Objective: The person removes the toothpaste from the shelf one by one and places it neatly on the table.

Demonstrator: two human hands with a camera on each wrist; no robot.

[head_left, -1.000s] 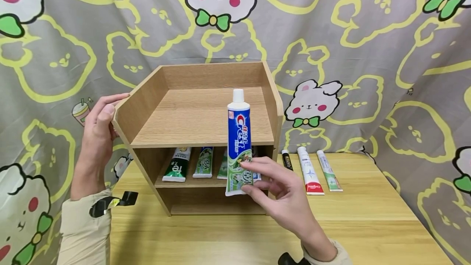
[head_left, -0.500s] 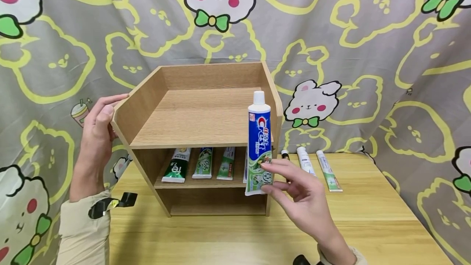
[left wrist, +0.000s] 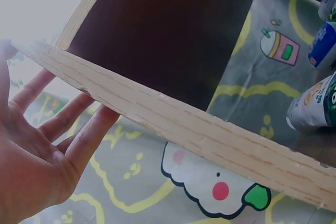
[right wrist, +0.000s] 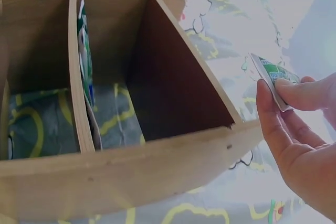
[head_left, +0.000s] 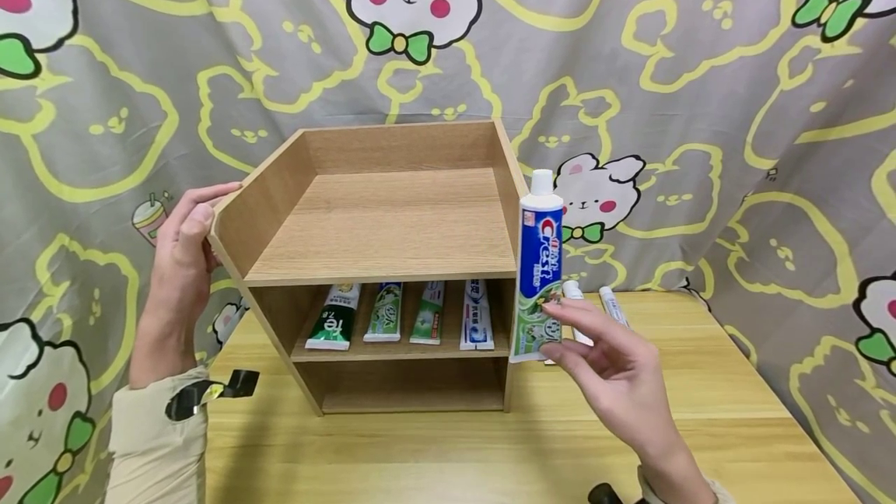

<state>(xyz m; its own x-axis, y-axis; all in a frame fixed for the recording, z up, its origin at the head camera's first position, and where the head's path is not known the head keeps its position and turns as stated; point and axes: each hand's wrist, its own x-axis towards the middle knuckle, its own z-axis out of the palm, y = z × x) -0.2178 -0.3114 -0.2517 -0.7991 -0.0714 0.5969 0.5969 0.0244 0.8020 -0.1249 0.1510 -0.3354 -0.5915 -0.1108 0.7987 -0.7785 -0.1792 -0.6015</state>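
Note:
A blue, white and green Crest toothpaste tube (head_left: 540, 247) stands upright in the air, cap up. My right hand (head_left: 619, 368) pinches its lower end between thumb and fingers, just right of the wooden shelf unit (head_left: 392, 216). In the right wrist view only the tube's crimped end (right wrist: 270, 74) shows. My left hand (head_left: 183, 243) holds the unit's left side panel near its top front corner; in the left wrist view its fingers (left wrist: 84, 140) lie along the outer face. Several toothpaste tubes lie on the middle shelf, among them a dark green one (head_left: 334, 321) and a white-blue one (head_left: 477, 317).
On the wooden table (head_left: 700, 379), right of the unit, a white tube (head_left: 574, 292) and another tube (head_left: 613, 306) lie partly hidden behind my right hand. The unit has a bottom compartment (head_left: 413, 391). A patterned curtain (head_left: 672, 201) hangs close behind.
My right hand has carried the Crest tube rightward, from in front of the unit to beside its right panel, uncovering the tubes on the middle shelf. My left hand stays on the panel.

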